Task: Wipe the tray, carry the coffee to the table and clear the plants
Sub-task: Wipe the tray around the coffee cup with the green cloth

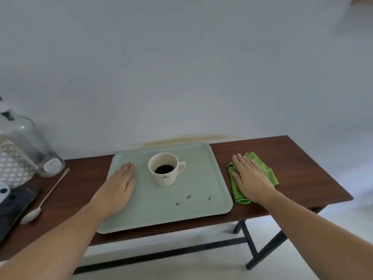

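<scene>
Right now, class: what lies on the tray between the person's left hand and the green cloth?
In the head view, the cup of coffee stands on the tray between the left hand and the green cloth. Nearer the front edge lie small brown spots.

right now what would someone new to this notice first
A cream cup of dark coffee stands mid-way on a pale green tray, with small brown stains near its front edge. The left hand lies flat on the tray, and the right hand presses a green cloth on the wooden table beside it.
</scene>
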`<state>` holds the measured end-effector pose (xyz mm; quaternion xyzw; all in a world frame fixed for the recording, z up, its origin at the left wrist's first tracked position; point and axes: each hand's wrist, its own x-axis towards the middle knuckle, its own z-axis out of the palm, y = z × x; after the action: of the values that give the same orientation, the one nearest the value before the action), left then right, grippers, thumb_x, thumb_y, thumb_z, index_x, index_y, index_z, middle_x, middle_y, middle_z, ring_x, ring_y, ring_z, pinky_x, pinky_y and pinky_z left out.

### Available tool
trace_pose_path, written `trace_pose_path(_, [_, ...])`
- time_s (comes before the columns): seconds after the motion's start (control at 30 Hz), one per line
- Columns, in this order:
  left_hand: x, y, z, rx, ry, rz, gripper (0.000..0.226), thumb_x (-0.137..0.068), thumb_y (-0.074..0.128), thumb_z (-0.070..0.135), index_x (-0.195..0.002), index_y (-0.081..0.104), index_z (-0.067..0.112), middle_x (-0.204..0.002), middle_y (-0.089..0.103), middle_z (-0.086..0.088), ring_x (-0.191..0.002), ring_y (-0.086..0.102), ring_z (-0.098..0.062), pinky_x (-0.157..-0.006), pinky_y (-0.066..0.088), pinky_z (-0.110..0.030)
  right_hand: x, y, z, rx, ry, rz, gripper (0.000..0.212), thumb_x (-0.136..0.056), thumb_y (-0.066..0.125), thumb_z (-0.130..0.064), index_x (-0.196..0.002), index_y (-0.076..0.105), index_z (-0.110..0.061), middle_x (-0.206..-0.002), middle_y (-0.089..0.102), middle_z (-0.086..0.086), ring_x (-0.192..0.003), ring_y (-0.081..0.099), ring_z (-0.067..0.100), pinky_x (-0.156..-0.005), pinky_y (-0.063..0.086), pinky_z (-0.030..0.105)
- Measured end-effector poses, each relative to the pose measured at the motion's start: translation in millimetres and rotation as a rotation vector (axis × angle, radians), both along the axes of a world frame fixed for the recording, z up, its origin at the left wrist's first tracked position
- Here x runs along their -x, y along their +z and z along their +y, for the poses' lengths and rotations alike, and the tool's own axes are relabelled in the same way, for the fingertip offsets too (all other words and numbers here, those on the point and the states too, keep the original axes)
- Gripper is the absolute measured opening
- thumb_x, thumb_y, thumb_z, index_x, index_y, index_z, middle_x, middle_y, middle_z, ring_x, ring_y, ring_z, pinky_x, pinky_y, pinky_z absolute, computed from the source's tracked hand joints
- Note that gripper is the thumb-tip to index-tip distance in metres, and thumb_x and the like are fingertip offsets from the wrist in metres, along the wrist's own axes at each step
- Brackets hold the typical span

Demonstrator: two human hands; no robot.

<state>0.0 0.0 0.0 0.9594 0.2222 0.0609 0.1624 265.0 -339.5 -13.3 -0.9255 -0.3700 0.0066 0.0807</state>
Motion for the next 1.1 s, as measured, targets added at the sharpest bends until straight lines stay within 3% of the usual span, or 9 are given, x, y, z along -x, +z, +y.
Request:
trace_pose_path(0.13, [-7,-12,4,-0.068,0.000,0.112,0.060,-0.103,0.027,0.031,-0.156,0.014,0.005,-0.166,0.009,-0.009,-0.153,0.004,-0.017,-0.121,0.000,-0.026,5,-2,-1,0.031,-0.173,-0.049,0.066,-0.097,0.015,-0.065,-0.158,0.003,-0.041,-0.167,0.005,0.013,-0.153,0.002,0.031,-0.122,-0.003,0.046])
trace_pose_path(0.27, [-21,-16,2,-0.016,0.055,0.113,0.060,-0.103,0.025,0.030,-0.156,0.012,0.006,-0.167,0.006,-0.010,-0.153,0.001,-0.019,-0.122,-0.001,-0.030,1,-6,2,0.065,-0.202,0.004,0.070,-0.092,0.009,-0.073,-0.156,0.003,-0.045,-0.167,0.004,0.014,-0.153,0.005,0.032,-0.122,0.000,0.046])
trace_pose_path(0.57, [-24,-24,-5,-0.122,0.103,0.105,0.064,-0.099,0.018,0.035,-0.156,0.010,0.007,-0.167,0.007,-0.008,-0.153,0.003,-0.017,-0.123,0.003,-0.034,-3,-8,11,-0.098,-0.269,0.035,0.053,-0.105,0.016,-0.046,-0.152,0.037,-0.036,-0.163,0.029,0.004,-0.151,0.019,0.028,-0.123,0.012,0.043])
trace_pose_path(0.77, [-24,-23,-7,-0.161,0.105,0.118,0.066,-0.098,0.019,0.036,-0.156,0.010,0.006,-0.167,0.008,-0.009,-0.153,0.004,-0.018,-0.123,0.004,-0.035,-7,-8,16,-0.054,-0.231,0.025,0.057,-0.105,0.018,-0.048,-0.156,0.029,-0.026,-0.163,0.028,0.004,-0.151,0.019,0.029,-0.122,0.013,0.041])
trace_pose_path(0.83, [-24,-23,-7,-0.164,0.105,0.118,0.067,-0.097,0.019,0.037,-0.156,0.010,0.006,-0.167,0.009,-0.010,-0.153,0.005,-0.018,-0.123,0.005,-0.035,-8,-8,17,-0.101,-0.231,0.034,0.052,-0.106,0.025,-0.042,-0.153,0.037,-0.023,-0.160,0.034,0.005,-0.149,0.024,0.028,-0.121,0.016,0.041])
trace_pose_path(0.93, [-24,-23,-7,-0.165,0.104,0.123,0.067,-0.098,0.019,0.037,-0.156,0.010,0.006,-0.167,0.009,-0.010,-0.153,0.004,-0.018,-0.123,0.005,-0.035,-4,-4,16,-0.344,-0.256,0.076,0.038,-0.106,0.039,-0.032,-0.131,0.065,-0.021,-0.136,0.063,0.006,-0.133,0.050,0.028,-0.111,0.036,0.040])
trace_pose_path(0.97, [-24,-22,-7,-0.165,0.104,0.122,0.066,-0.098,0.019,0.036,-0.156,0.010,0.006,-0.167,0.009,-0.010,-0.153,0.004,-0.018,-0.123,0.005,-0.035,-2,0,15,-0.460,-0.285,0.144,0.033,-0.105,0.041,-0.033,-0.111,0.073,-0.030,-0.114,0.074,0.000,-0.114,0.063,0.025,-0.094,0.048,0.037])
trace_pose_path(1.03, [-23,-22,-7,-0.167,0.100,0.119,0.066,-0.098,0.019,0.036,-0.156,0.010,0.006,-0.167,0.009,-0.009,-0.153,0.004,-0.018,-0.123,0.005,-0.034,5,15,16,-0.637,-0.323,0.303,0.037,-0.103,0.041,-0.038,-0.073,0.064,-0.040,-0.068,0.066,-0.012,-0.069,0.062,0.008,-0.060,0.044,0.029])
trace_pose_path(1.1, [-23,-22,-7,-0.165,0.098,0.120,0.066,-0.098,0.018,0.037,-0.157,0.010,0.007,-0.167,0.009,-0.009,-0.153,0.004,-0.018,-0.123,0.004,-0.034,17,26,21,-0.759,-0.323,0.452,0.036,-0.102,0.041,-0.041,-0.077,0.066,-0.036,-0.067,0.065,-0.009,-0.063,0.057,0.003,-0.060,0.047,0.034])
